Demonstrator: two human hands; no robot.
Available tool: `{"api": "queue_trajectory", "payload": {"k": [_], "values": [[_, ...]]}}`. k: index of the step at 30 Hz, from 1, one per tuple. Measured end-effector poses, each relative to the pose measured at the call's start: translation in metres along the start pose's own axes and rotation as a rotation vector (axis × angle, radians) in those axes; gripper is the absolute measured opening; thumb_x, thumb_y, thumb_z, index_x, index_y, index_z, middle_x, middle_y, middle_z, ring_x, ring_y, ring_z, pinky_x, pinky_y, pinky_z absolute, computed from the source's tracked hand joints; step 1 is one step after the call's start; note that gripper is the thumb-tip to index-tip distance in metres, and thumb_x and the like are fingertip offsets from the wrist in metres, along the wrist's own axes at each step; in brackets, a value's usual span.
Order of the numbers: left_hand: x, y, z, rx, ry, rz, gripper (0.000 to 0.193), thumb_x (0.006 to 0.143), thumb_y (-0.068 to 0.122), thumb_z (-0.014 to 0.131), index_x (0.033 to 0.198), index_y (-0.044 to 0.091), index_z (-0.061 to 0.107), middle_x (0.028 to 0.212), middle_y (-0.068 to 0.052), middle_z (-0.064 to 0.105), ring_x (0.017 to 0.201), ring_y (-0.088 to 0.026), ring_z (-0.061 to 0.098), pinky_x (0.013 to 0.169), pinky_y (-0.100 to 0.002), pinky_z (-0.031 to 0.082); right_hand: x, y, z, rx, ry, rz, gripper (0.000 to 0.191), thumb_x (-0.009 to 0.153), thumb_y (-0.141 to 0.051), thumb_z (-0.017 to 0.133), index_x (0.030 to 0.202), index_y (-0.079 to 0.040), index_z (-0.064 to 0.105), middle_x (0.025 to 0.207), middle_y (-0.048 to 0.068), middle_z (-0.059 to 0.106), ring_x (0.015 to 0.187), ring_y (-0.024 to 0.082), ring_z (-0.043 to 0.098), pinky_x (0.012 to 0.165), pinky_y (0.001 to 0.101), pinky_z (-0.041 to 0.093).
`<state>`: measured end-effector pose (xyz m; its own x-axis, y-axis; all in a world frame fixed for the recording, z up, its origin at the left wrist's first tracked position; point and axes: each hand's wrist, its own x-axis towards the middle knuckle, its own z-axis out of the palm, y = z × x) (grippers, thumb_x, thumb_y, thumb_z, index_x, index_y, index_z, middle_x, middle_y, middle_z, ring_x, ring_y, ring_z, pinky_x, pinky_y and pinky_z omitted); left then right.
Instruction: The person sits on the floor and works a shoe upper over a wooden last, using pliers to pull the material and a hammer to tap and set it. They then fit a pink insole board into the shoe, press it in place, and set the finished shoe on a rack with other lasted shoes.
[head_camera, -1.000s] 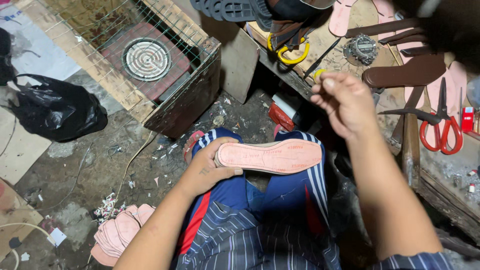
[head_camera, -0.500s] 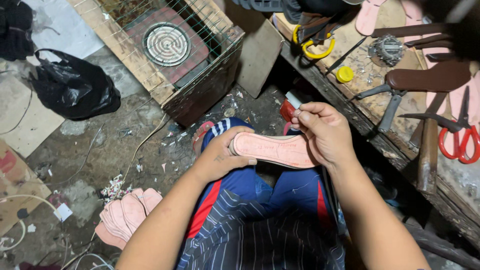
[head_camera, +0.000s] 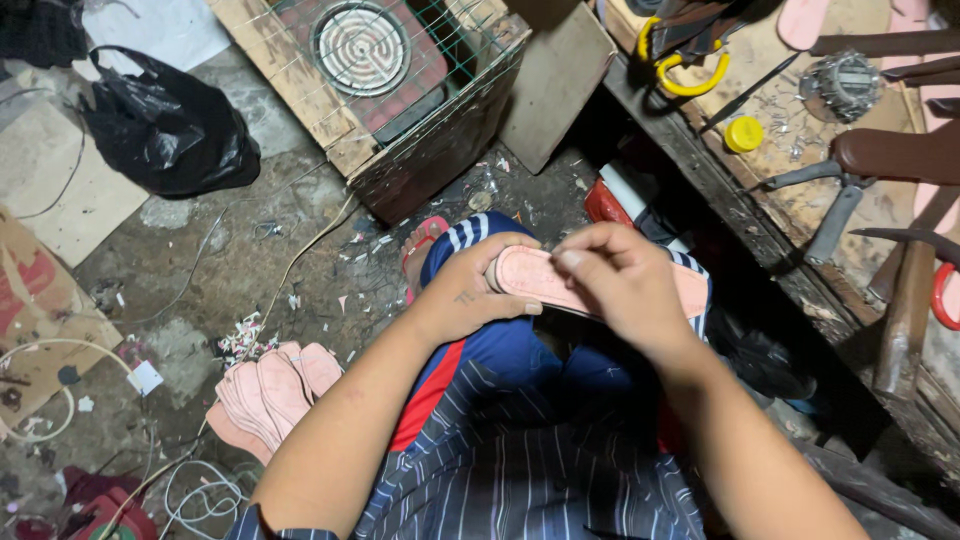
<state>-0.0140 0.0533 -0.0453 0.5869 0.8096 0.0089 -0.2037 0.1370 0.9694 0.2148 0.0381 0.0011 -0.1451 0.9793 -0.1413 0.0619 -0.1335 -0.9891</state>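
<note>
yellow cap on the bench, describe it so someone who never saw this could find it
Start at the wooden workbench along the right side. Near its top end, a small round yellow cap lies among metal scraps, between the yellow-handled tool and the grey pliers. It is the only small, solid yellow disc there.

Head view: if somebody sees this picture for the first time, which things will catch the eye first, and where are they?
In the middle, the left hand and the right hand hold a flat pink sole over the person's lap. Low on the left, a stack of similar pink soles lies on the dirty floor. At the top, a round heating coil sits inside a wire-covered wooden box, and at right a cluttered workbench carries tools.
</note>
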Motion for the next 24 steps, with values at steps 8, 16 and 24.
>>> {"api": "queue_trajectory", "payload": {"k": [8, 16, 24], "values": [[-0.002, 0.001, -0.006, 0.129, 0.038, 0.011, 0.062, 0.077, 0.01, 0.084, 0.133, 0.003, 0.058, 0.116, -0.004, 0.067, 0.107, -0.011, 0.063, 0.096, -0.027, 0.053, 0.003, -0.006, 0.044, -0.461, -0.042, -0.319, 0.008, 0.094, -0.008, 0.069, 0.099, -0.002, 0.068, 0.092, 0.007, 0.066, 0.084, 0.017, 0.067, 0.075, 0.0295, 0.053], [-0.001, -0.002, -0.01, 0.149, 0.059, -0.021, 0.061, 0.077, 0.013, 0.084, 0.131, 0.004, 0.06, 0.113, -0.003, 0.067, 0.103, -0.01, 0.063, 0.093, -0.027, 0.054, 0.009, -0.01, 0.051, -0.583, -0.057, -0.38, 0.008, 0.094, -0.01, 0.07, 0.098, -0.003, 0.067, 0.092, 0.009, 0.066, 0.089, 0.025, 0.067, 0.08, 0.0342, 0.052], [-0.001, -0.004, -0.013, 0.124, 0.049, -0.005, 0.06, 0.077, 0.013, 0.083, 0.132, 0.004, 0.06, 0.114, -0.003, 0.068, 0.104, -0.01, 0.063, 0.094, -0.027, 0.054, 0.013, -0.014, 0.053, -0.625, -0.067, -0.372, 0.008, 0.094, -0.011, 0.069, 0.098, -0.004, 0.067, 0.091, 0.009, 0.066, 0.089, 0.026, 0.067, 0.08, 0.0353, 0.052]]}}
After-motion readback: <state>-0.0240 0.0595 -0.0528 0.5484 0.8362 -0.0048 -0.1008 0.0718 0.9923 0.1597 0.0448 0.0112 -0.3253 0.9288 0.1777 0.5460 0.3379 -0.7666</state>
